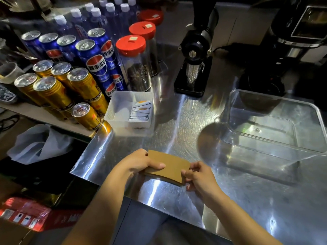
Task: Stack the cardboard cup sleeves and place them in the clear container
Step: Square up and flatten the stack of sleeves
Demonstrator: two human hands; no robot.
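Hands at the near edge of the scratched stainless steel counter (177,121), both clamped on a flat stack of brown cardboard cup sleeves (168,167). Left hand (141,161) gripping the stack's left end, thumb laid across the top face. Right hand (198,175) pinching the right end between thumb and fingertips. Stack held just above the counter, slightly tilted; exact number of sleeves impossible to tell. Clear rectangular plastic container (276,147) to the right and further back, apart from the stack. Small white plastic tray (120,110) with white sachets (140,110) to the left rear, beside gold drink cans (53,91), blue cola cans (95,64) and red-lidded clear jars (134,62). Black coffee grinder (194,55) behind.
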